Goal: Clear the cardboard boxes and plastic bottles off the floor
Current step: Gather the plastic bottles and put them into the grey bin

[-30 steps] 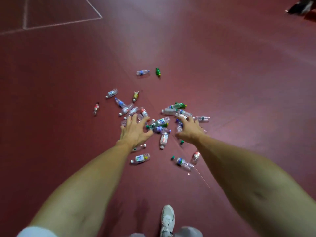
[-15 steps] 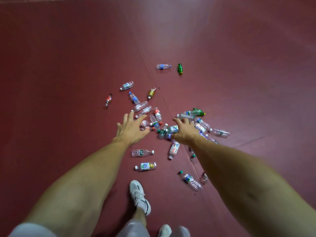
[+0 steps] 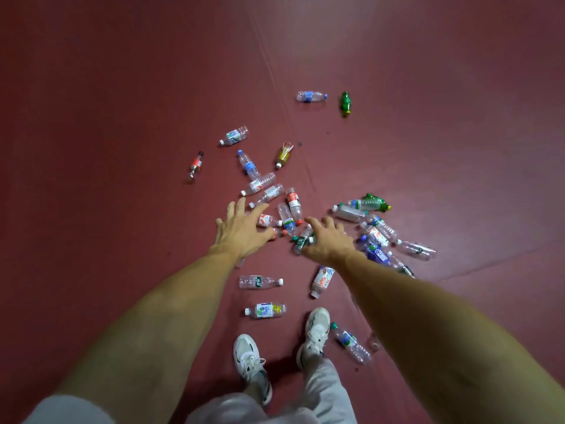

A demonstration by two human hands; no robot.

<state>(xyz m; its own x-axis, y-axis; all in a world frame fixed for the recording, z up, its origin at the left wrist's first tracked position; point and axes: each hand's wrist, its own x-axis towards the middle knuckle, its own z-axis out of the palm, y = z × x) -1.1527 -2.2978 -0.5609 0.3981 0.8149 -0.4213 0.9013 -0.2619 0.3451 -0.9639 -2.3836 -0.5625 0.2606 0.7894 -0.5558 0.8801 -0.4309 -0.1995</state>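
Note:
Several plastic bottles lie scattered on the dark red floor, most of them clear with coloured labels. My left hand hovers over the middle cluster with fingers spread, above a red-and-white labelled bottle. Just to its right, my right hand reaches out with loosely bent fingers over a green-labelled bottle; neither hand holds anything. A green bottle lies at the right of the cluster, and another green bottle lies farther off beside a blue-capped one. No cardboard box is in view.
My two white shoes stand at the near edge of the pile. Bottles lie close to them: one in front of my left shoe, one right of my right shoe. Bare floor surrounds the scatter.
I have stepped closer to the pile, and both shoes now show near the bottles. My outstretched hands have stayed over the middle cluster, still holding nothing.

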